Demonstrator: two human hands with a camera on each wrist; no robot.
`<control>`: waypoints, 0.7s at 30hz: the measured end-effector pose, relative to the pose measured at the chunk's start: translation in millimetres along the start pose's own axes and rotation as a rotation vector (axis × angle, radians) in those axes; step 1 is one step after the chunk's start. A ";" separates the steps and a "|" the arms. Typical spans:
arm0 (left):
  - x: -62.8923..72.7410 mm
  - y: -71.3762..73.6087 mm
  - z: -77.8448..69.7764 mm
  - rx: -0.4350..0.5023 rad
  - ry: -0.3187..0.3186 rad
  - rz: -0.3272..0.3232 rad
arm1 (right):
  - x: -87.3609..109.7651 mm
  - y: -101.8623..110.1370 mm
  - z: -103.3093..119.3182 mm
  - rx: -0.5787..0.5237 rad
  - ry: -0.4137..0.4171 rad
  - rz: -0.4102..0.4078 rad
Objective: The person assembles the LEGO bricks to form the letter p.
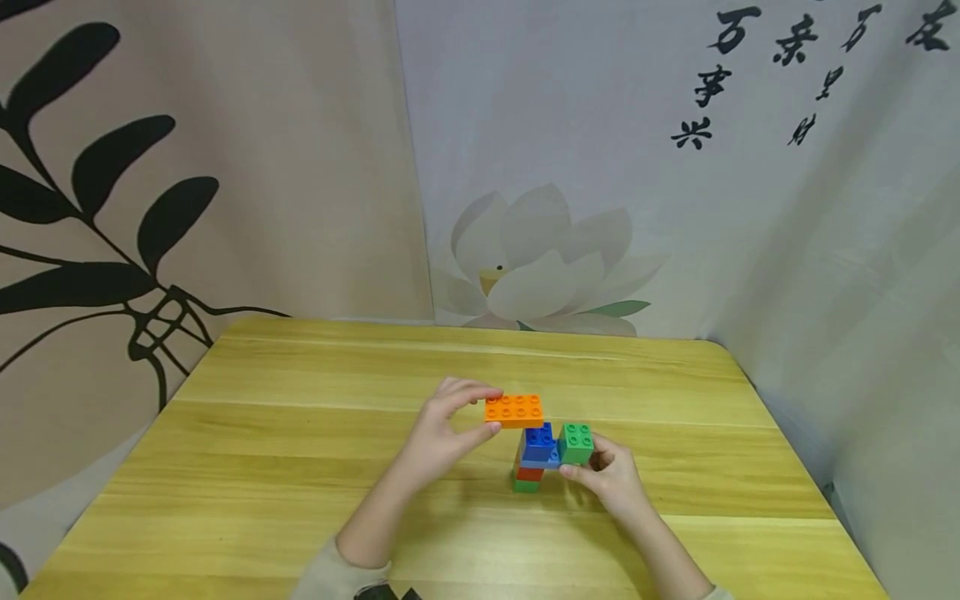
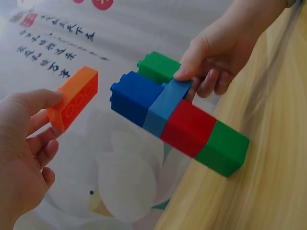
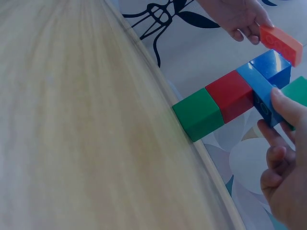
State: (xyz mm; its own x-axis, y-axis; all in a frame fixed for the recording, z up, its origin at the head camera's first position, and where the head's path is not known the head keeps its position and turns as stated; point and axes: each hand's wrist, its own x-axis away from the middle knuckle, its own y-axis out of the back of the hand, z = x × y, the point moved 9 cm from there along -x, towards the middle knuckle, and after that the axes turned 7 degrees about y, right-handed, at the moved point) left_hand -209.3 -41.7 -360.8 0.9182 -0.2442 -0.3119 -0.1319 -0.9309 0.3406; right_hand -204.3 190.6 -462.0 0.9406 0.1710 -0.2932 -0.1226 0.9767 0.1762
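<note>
My left hand (image 1: 448, 421) pinches an orange brick (image 1: 513, 411) by one end, thumb below and fingers on the far side. Just right of it, a brick tower stands on the table. From the bottom it has a green brick (image 2: 223, 148), a red brick (image 2: 188, 127) and a light blue brick (image 2: 165, 109) jutting sideways. On top of that sit a dark blue brick (image 1: 537, 444) and a second green brick (image 1: 576, 443), side by side. The right hand (image 1: 611, 482) grips the light blue brick's jutting end, its thumb beside the upper green brick. In the left wrist view, the orange brick is apart from the tower.
The wooden table (image 1: 300, 467) has its far edge behind the tower. Beyond it hangs a pale cloth backdrop (image 1: 570, 125) with a lotus, dark leaves and black writing.
</note>
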 end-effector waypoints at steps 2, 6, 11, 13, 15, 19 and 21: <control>-0.5 -3.2 -1.2 0.007 0.006 0.003 | 0.0 0.0 -0.4 -0.001 -0.004 -0.001; -1.4 -9.6 -2.7 0.028 0.002 0.013 | 1.3 0.4 -2.7 -0.027 -0.043 -0.016; -3.6 -19.1 -3.6 0.030 -0.001 0.030 | 2.3 0.7 -3.5 -0.035 -0.081 -0.021; -4.8 -22.8 -4.1 0.024 0.002 0.037 | 2.4 0.3 -3.4 -0.038 -0.085 -0.019; -5.8 -26.2 -4.3 0.022 0.001 0.044 | 2.4 -0.2 -3.0 -0.047 -0.084 -0.015; -7.5 -32.0 -4.7 0.018 -0.018 0.059 | 1.7 -1.3 -2.5 -0.054 -0.073 -0.003; -8.3 -34.6 -5.0 0.019 -0.030 0.063 | 1.6 -1.3 -2.2 -0.053 -0.067 0.001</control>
State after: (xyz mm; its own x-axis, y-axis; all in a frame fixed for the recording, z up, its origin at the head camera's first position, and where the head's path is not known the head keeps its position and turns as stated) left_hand -210.4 -6.1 -365.5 0.8961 -0.3106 -0.3172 -0.1964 -0.9182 0.3441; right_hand -203.4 189.9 -464.8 0.9595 0.1645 -0.2287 -0.1385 0.9823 0.1258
